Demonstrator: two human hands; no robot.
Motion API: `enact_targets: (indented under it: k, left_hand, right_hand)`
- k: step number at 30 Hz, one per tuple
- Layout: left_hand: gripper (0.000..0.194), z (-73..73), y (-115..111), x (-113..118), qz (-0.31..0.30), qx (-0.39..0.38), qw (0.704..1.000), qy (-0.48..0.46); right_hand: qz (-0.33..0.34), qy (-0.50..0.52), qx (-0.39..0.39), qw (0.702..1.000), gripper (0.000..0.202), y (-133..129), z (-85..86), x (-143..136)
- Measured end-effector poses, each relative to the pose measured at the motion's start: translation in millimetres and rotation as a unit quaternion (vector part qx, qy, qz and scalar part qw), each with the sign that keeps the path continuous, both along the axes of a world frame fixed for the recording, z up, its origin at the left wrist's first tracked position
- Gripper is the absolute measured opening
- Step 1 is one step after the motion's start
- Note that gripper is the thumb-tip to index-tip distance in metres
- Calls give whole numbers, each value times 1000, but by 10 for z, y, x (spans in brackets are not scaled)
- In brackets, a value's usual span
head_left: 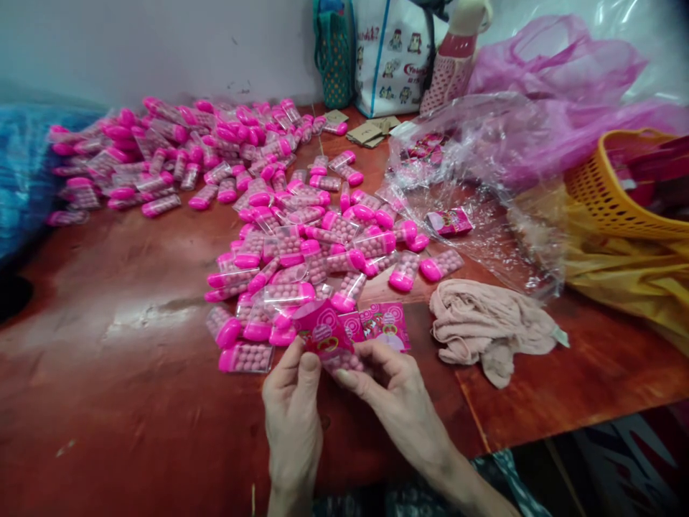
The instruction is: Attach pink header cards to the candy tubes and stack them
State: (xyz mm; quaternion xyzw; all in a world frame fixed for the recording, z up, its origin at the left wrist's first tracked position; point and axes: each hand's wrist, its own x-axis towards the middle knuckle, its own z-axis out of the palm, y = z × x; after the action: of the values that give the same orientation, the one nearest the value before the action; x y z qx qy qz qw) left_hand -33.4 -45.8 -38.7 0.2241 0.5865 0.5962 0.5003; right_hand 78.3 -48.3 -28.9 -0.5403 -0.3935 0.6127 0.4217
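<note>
A pink printed paper sleeve (321,327) is pinched between the thumb and fingers of my left hand (295,402), near the table's front. My right hand (395,391) grips a clear container of pink balls (344,360) at the sleeve's lower right edge; how far the two overlap is hard to tell. Just behind my right fingers lies another pink printed piece (386,324). Beyond my hands spreads a pile of clear containers with bright pink caps (291,251), filled with pink balls.
A larger heap of capped containers (161,151) lies at the back left. To the right are a beige cloth (487,323), clear plastic (484,172), a small pink box (450,222) and a yellow basket (603,194). Bags (395,57) stand against the wall.
</note>
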Motion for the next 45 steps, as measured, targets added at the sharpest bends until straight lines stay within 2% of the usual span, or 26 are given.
enact_targets:
  k: [4,9,12,18,24,26,29,32,36,41,45]
  left_hand:
    - [22,104,68,31,-13,-14,996,-90]
    - [24,117,95,56,2,-46,983,-175]
    - [23,130,75,74,-7,-47,982,-183]
    - [22,195,1,162,16,-60,987,-152]
    - [26,162,24,50,-54,-23,974,-217]
    - [23,157,41,20,-61,-22,972,-225]
    - [16,157,41,46,-42,-47,975,-214]
    - [18,151,6,130,-26,-56,976,-211]
    - [23,152,-40,209,-33,-44,972,-228]
    - [24,181,-17,123,-44,-16,961,-274]
    - [20,153,21,46,-49,-13,962,-270]
  right_hand:
    - [13,90,-32,995,17,-39,4,-22]
    - [30,156,-15,987,17,-93,-13,-93]
    - [25,111,9,993,14,-127,-18,-123]
    - [17,61,47,997,13,-202,-22,-81]
    - [27,-49,68,996,17,-225,80,-70]
    - [17,-67,62,996,20,-247,72,-100]
    - [-6,-80,57,995,23,-299,9,-140]
    - [-25,-66,68,995,26,-349,-51,-166]
    - [-55,-55,112,991,27,-365,-50,-187]
    - [5,-91,138,986,17,-292,14,-174]
    - [36,-120,159,979,19,-258,25,-180]
